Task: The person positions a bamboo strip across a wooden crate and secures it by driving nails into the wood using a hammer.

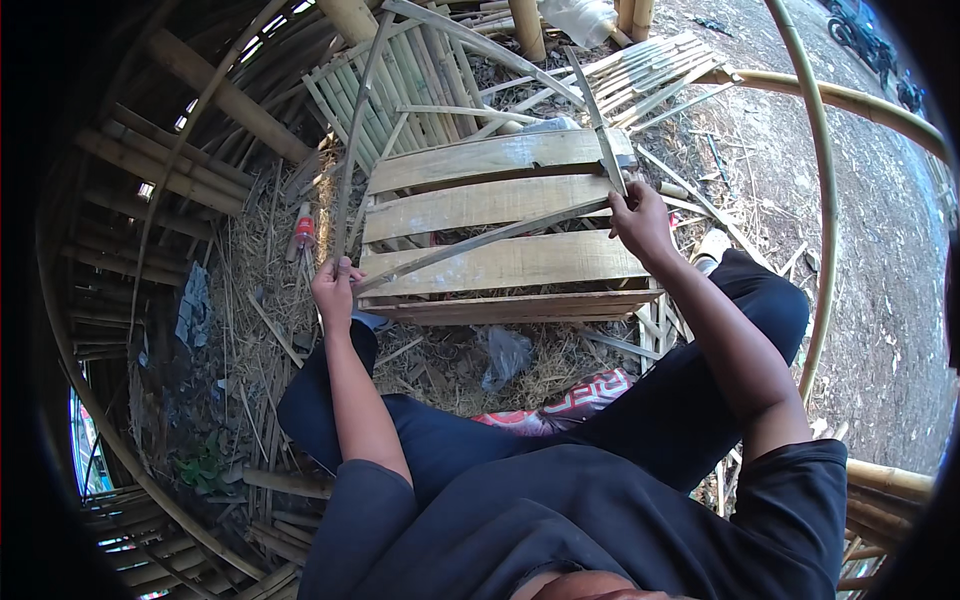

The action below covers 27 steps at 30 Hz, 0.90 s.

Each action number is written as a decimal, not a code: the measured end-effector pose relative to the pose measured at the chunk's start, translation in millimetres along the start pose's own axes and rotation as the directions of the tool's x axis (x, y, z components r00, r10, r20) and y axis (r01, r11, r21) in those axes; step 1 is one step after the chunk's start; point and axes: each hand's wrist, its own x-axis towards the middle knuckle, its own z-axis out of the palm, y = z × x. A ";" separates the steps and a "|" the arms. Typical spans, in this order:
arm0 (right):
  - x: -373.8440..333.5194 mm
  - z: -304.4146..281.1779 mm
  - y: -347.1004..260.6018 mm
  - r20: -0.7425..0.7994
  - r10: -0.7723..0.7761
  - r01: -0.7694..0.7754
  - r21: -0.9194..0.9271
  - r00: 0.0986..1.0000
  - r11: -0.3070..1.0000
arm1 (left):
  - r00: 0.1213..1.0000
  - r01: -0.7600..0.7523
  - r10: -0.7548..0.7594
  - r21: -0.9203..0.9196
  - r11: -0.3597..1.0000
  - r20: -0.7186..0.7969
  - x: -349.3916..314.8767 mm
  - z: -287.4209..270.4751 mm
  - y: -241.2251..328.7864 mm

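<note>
I sit with a wooden pallet (pixel 500 265) of pale planks in front of my knees. My left hand (pixel 336 288) is closed around thin bamboo strips (pixel 350 150) that rise up and away from it. A long strip (pixel 480 242) runs diagonally across the pallet from my left hand up to my right hand. My right hand (pixel 640 222) grips the handle of a long knife (pixel 603 125), whose blade points up and away over the pallet's far right corner.
Several split bamboo slats (pixel 420 80) and a woven panel (pixel 650 65) lie behind the pallet. Thick bamboo poles (pixel 170 170) are stacked at left. A curved bamboo hoop (pixel 825 200) arcs at right. Straw, scraps and a small red-capped bottle (pixel 303 232) litter the ground.
</note>
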 end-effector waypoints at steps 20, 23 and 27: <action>-19.2 -17.5 20.6 -0.062 0.051 -0.052 -0.020 0.997 0.998 | 0.951 0.294 -0.289 -0.028 0.955 0.113 10.1 33.4 -18.3; -13.3 -3.8 31.9 -0.048 0.071 -0.069 0.042 0.996 0.997 | 0.958 0.284 -0.288 0.180 0.942 -0.008 19.6 30.3 -39.6; -10.3 11.9 27.2 0.039 0.090 -0.088 -0.041 0.995 0.995 | 0.998 0.058 -0.031 0.562 0.825 -0.057 19.2 16.3 -54.4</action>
